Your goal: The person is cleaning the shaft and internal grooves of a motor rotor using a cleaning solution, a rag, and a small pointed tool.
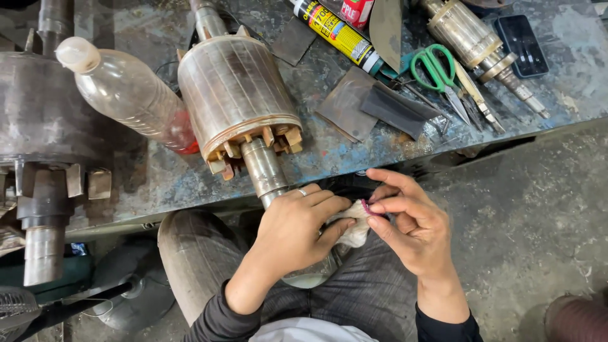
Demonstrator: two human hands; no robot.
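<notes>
Pinching cloth, rotor overhanging bench edge

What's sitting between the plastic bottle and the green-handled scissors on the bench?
In the head view, the large motor rotor lies between the plastic bottle and the green-handled scissors, followed by dark flat sheet pieces.

rag | off-white, crumpled, pink-edged | pinched between both hands, over lap
</notes>
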